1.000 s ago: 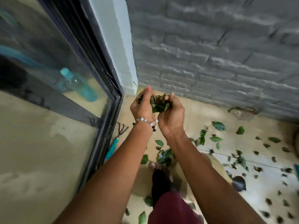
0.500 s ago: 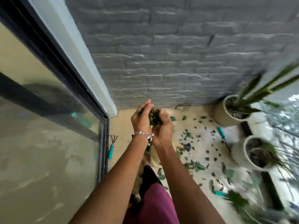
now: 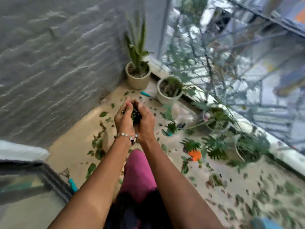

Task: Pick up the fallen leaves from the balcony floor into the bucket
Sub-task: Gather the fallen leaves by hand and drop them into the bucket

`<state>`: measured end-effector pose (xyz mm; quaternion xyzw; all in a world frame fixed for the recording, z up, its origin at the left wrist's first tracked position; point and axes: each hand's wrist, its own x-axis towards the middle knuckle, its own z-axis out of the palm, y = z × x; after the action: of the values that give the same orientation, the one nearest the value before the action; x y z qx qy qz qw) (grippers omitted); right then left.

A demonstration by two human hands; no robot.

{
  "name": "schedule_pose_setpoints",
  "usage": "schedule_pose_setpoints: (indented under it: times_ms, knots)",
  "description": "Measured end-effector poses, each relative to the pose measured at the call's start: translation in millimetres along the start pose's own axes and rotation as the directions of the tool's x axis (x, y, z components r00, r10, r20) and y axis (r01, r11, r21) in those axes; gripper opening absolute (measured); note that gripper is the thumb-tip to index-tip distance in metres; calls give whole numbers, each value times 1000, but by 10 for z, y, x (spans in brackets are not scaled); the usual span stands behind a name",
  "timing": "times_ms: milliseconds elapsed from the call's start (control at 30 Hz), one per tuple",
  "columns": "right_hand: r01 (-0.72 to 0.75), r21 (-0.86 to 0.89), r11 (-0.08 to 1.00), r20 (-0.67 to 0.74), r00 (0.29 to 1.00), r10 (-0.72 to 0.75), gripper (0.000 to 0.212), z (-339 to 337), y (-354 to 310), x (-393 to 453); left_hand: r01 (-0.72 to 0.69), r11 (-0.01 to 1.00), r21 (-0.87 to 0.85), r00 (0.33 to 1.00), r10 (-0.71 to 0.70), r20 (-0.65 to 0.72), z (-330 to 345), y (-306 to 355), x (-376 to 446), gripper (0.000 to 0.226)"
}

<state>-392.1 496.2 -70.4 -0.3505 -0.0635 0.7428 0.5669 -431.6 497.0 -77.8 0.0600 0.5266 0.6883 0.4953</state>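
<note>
My left hand (image 3: 124,119) and my right hand (image 3: 146,120) are cupped together in front of me, palms facing each other. Between them they hold a bunch of dark green leaves (image 3: 135,113). A beaded bracelet circles my left wrist. Several fallen leaves (image 3: 103,114) lie scattered over the beige balcony floor (image 3: 71,146), thickest at the lower right. A blue shape (image 3: 265,223) shows at the bottom right corner; the blur hides what it is. No bucket is plainly in view.
A grey brick wall (image 3: 57,63) stands on the left. Potted plants (image 3: 137,75) line the railing side on the right, with a small orange pot (image 3: 195,155) among them. A teal-handled tool (image 3: 145,94) lies near the pots. A glass door frame (image 3: 49,180) is at lower left.
The view has swung from the door and wall to the right, toward the plants and railing. Both hands stay cupped on the same bunch of leaves.
</note>
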Motion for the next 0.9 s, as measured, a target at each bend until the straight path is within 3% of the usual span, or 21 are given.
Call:
schedule_pose_setpoints:
  times_ms: [200,400,567,667,733,833,900]
  knots:
    - [305,54,951,-181,939,-291,23,-678,-1058,-48,95,971,217,949,-154,274,963,-742,-514,33]
    - [536,61,842,-406,784,-469,21,-1493,-2010,-404,183,909,375,820,-352,452,1704,-1576,-1260,20]
    - [656,81,751,-608,630,-484,19,-2227,-2850,-795,244,808,537,673,-540,506,2326,-2282,-2053,16]
    - [711,79,699,-715,529,-457,18,-2738,-3429,-988,158,776,611,660,-543,519,2743,-2791,-2560,18]
    - [733,97,674,-732,511,-450,19,-3162,-3841,-1119,133,758,638,632,-561,535,3045,-3178,-2918,20]
    - [777,149,611,-782,471,-408,14,-3818,-4470,-1362,224,697,681,522,-676,520,3483,-3780,-3541,16]
    - [821,112,560,-825,391,-407,15,-4196,-4783,-1641,247,652,716,458,-730,507,3654,-4147,-3960,18]
